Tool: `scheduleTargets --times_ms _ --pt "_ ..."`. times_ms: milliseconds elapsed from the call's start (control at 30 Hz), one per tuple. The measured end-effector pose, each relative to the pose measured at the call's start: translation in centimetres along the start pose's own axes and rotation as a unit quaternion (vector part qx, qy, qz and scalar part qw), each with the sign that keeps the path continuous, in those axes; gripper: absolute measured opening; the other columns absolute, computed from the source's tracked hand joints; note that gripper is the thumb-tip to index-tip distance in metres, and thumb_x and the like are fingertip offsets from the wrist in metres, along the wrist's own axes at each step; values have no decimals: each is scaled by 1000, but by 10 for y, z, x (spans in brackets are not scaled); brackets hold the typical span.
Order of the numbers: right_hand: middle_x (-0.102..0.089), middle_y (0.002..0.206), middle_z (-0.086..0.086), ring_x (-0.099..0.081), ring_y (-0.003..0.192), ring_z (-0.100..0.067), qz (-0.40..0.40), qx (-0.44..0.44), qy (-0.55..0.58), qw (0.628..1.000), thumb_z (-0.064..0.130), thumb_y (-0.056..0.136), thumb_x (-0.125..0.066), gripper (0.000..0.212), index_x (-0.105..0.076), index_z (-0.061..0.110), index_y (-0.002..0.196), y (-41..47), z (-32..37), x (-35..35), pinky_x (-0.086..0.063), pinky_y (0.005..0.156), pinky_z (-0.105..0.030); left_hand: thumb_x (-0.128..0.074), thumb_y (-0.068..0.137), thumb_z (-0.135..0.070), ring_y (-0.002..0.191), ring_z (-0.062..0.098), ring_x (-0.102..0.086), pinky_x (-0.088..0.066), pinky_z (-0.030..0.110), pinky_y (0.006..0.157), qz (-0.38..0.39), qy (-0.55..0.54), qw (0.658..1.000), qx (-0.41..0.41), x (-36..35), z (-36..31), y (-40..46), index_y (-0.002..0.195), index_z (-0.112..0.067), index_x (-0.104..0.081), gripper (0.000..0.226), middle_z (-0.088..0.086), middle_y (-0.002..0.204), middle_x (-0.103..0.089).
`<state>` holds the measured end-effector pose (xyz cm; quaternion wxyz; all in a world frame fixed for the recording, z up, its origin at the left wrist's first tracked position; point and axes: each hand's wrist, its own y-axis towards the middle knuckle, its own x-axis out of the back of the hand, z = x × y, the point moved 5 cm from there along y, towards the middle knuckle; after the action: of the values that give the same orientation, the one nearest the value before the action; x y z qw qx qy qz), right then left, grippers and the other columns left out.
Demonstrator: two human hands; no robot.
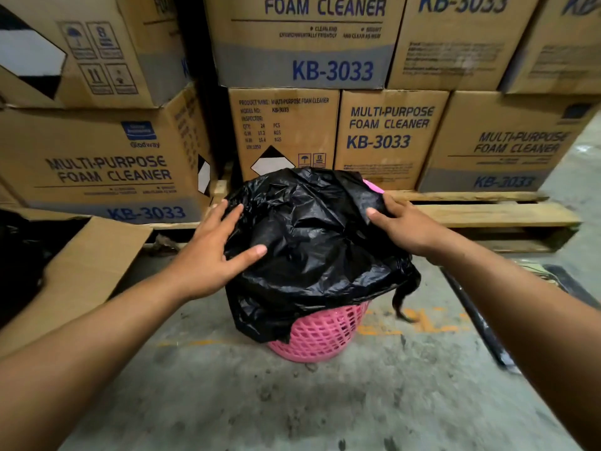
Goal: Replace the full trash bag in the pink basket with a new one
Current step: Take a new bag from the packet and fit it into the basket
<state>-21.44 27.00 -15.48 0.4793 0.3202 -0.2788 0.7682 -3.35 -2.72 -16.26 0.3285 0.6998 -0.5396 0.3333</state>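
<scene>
A pink basket (pixel 320 333) stands on the concrete floor (pixel 292 402) in front of a wooden pallet (pixel 487 213) stacked with cardboard boxes (pixel 390 138) printed "MULTI-PURPOSE FOAM CLEANER KB-3033". A black trash bag (pixel 312 242) is draped over the basket's mouth and hangs down its near side, so that only the lower lattice wall and a small piece of pink rim at the far right show. Both hands are on the bag, one at each side of the basket's top. The left hand (pixel 211 252) lies spread and flat against the bag's left side, fingers extended and thumb pressing the plastic, gripping nothing. The right hand (pixel 403 222) is at the bag's upper right edge with its fingers curled over the plastic, thumb on top, apparently pinching a fold; the fingertips are hidden under the film. What the basket holds cannot be seen beneath the bag. A twisted tail of black plastic dangles off the right side. At far left an open cardboard box (pixel 81 268) is cut off by the frame edge, with something dark inside that is hard to make out.
</scene>
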Motion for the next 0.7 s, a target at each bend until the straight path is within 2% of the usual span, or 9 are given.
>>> scheduleTargets --times_ms 133,233,300,400,467,533,567,633,700 --pt "-45 151 3 -43 134 -20 -8 -22 130 991 75 82 -43 79 -42 29 146 15 -2 6 -35 110 -37 -44 64 -92 150 15 -6 -27 51 116 -21 -10 1000 -15 6 -4 2 153 -42 -16 106 -6 164 -8" --pt "-52 145 -1 -51 128 -23 5 -73 195 978 81 77 -42 84 -52 24 139 25 -12 5 -38 108 -41 -51 72 -80 144 17 -22 -43 40 102 -61 -58 996 -16 11 -4 10 151 -38 -26 93 -5 158 -20" --pt "-52 145 -6 -50 131 -26 52 -134 250 957 89 68 -42 99 -49 22 141 27 -21 0 -33 113 -50 -51 73 -77 143 17 -26 -40 39 106 -73 -76 994 -6 10 -2 16 151 -36 -27 92 -5 157 -21" --pt "-66 128 -11 -61 119 -29 115 -165 342 918 90 70 -34 99 -59 17 131 25 -23 -1 -37 109 -50 -50 68 -85 147 17 -18 -30 40 113 -35 -90 995 17 2 4 21 151 -41 -25 97 -8 162 -10" --pt "-60 137 -10 -55 126 -29 50 -150 278 947 89 75 -28 97 -57 16 134 27 -19 12 -34 109 -43 -47 62 -92 145 14 -20 -32 41 112 -24 -85 996 20 3 8 24 150 -43 -26 102 -10 160 -13" --pt "-57 139 -12 -52 127 -31 -90 -66 122 986 80 84 -27 86 -57 15 132 34 -4 34 -38 103 -40 -41 60 -95 137 11 -30 -35 39 108 -60 -82 995 22 13 8 31 146 -41 -34 102 -9 154 -27" --pt "-61 132 -15 -55 121 -32 -144 -3 36 989 74 89 -28 78 -61 13 125 35 11 43 -42 97 -40 -37 61 -96 133 10 -34 -34 36 105 -89 -85 992 25 20 7 37 145 -37 -38 102 -7 150 -32" --pt "-65 123 -17 -58 113 -35 -147 81 -95 981 64 95 -30 66 -64 13 117 42 40 42 -46 91 -42 -33 65 -94 130 9 -36 -31 32 103 -115 -88 989 31 29 3 52 144 -33 -39 100 -4 149 -36" --pt "-62 129 -17 -55 118 -36 -80 79 -182 977 67 93 -28 69 -63 15 123 55 56 31 -45 99 -45 -36 70 -90 133 12 -37 -31 34 105 -84 -78 993 37 26 -1 66 148 -33 -33 97 -3 154 -35"
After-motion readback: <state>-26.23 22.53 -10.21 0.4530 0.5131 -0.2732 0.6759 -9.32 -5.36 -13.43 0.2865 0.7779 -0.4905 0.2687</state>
